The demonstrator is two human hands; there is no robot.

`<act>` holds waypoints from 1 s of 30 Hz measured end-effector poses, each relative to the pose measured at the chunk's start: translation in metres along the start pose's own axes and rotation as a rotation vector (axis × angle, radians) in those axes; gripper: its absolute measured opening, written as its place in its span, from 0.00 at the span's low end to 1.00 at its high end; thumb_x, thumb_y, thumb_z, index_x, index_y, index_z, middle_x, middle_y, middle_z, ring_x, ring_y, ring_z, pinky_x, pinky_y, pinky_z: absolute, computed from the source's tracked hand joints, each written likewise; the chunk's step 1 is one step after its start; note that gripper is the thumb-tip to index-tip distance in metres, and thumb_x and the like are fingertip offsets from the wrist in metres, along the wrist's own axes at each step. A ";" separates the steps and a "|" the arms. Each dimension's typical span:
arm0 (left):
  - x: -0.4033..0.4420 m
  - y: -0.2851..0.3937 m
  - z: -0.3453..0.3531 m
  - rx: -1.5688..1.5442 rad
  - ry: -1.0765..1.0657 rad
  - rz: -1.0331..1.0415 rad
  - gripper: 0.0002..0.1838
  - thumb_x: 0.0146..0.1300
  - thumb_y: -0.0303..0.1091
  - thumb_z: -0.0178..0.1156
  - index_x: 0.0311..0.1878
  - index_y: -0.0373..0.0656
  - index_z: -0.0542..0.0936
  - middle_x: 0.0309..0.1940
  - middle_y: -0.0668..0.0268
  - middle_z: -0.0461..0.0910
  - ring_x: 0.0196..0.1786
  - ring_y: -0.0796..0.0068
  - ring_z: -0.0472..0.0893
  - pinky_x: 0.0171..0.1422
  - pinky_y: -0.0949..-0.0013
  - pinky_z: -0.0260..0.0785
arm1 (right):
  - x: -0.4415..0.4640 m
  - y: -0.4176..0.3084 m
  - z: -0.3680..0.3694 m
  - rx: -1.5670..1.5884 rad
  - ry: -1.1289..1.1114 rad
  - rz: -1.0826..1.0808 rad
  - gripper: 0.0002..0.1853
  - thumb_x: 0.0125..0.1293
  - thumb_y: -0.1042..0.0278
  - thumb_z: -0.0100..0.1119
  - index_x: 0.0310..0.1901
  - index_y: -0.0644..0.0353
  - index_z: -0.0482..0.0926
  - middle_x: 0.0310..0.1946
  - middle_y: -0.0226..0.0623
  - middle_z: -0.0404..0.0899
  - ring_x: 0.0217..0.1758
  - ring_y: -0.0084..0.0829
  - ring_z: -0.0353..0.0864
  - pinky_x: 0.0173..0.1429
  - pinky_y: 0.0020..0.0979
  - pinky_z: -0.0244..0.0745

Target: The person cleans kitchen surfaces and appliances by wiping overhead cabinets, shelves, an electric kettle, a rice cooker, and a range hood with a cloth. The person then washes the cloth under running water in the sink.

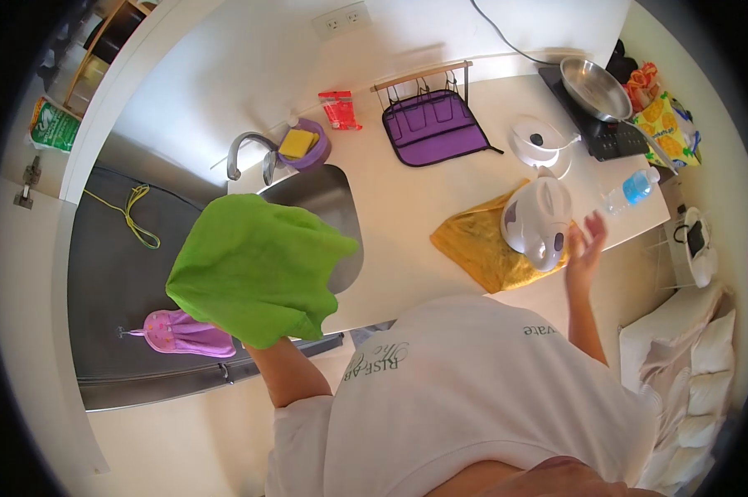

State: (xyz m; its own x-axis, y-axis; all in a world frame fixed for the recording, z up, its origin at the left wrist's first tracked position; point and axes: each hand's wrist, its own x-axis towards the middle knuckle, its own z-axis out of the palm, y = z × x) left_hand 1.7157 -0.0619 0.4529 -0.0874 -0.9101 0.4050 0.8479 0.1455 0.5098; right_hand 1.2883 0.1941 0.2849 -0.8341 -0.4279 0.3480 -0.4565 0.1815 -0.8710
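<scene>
A bright green cloth (258, 265) hangs spread out from my left hand over the sink's left part, hiding that hand's fingers. My right hand (587, 247) is raised with its fingers apart beside a white electric kettle (533, 207); whether it touches the kettle I cannot tell. The kettle stands on a crumpled yellow cloth (471, 240) near the counter's front edge. Behind it lies the kettle's white power base (533, 142).
A steel sink (346, 203) with a faucet (249, 149) is at left, beside a yellow sponge (297, 143) in a purple holder. A purple mat (436, 128), red packet (341, 110), water bottle (632, 192), frying pan (593, 87) and pink hand towel (187, 333) are around.
</scene>
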 end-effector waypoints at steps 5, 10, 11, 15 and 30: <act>0.016 -0.013 0.011 -0.018 -0.047 -0.038 0.28 0.64 0.57 0.49 0.57 0.43 0.69 0.53 0.58 0.74 0.54 0.56 0.75 0.57 0.53 0.69 | 0.138 0.068 0.018 -0.045 -0.285 -0.036 0.18 0.67 0.65 0.53 0.56 0.62 0.72 0.51 0.43 0.77 0.52 0.34 0.78 0.57 0.28 0.70; 0.008 -0.011 0.011 -0.023 -0.027 -0.026 0.28 0.64 0.56 0.49 0.57 0.43 0.69 0.53 0.58 0.74 0.54 0.56 0.75 0.57 0.53 0.69 | 0.209 0.161 0.093 -0.614 -0.375 -0.274 0.17 0.64 0.69 0.52 0.54 0.56 0.74 0.52 0.44 0.76 0.53 0.43 0.77 0.56 0.38 0.72; 0.004 -0.007 0.009 -0.021 -0.017 -0.021 0.28 0.64 0.56 0.49 0.57 0.43 0.69 0.53 0.58 0.74 0.54 0.56 0.75 0.57 0.53 0.69 | 0.217 0.169 0.099 -0.714 -0.336 -0.315 0.15 0.64 0.69 0.51 0.52 0.55 0.75 0.51 0.44 0.77 0.52 0.44 0.77 0.55 0.39 0.72; -0.013 0.015 0.000 0.024 0.025 0.014 0.27 0.64 0.56 0.48 0.56 0.43 0.69 0.53 0.58 0.74 0.54 0.56 0.75 0.57 0.53 0.69 | 0.223 0.142 0.095 -0.889 -0.407 -0.304 0.06 0.63 0.66 0.52 0.34 0.58 0.74 0.33 0.42 0.76 0.42 0.45 0.77 0.47 0.42 0.72; -0.018 0.024 -0.019 0.035 0.066 0.025 0.26 0.65 0.55 0.48 0.55 0.44 0.70 0.52 0.59 0.75 0.54 0.57 0.75 0.56 0.54 0.69 | 0.181 0.121 0.048 -0.068 -0.351 0.047 0.14 0.66 0.55 0.51 0.45 0.55 0.77 0.36 0.35 0.79 0.40 0.33 0.79 0.43 0.33 0.73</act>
State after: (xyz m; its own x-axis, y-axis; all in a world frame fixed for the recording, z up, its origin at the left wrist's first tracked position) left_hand 1.7474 -0.0495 0.4439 -0.0312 -0.9294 0.3677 0.8306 0.1806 0.5268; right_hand 1.0971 0.0958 0.2254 -0.7027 -0.6938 0.1578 -0.4502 0.2618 -0.8537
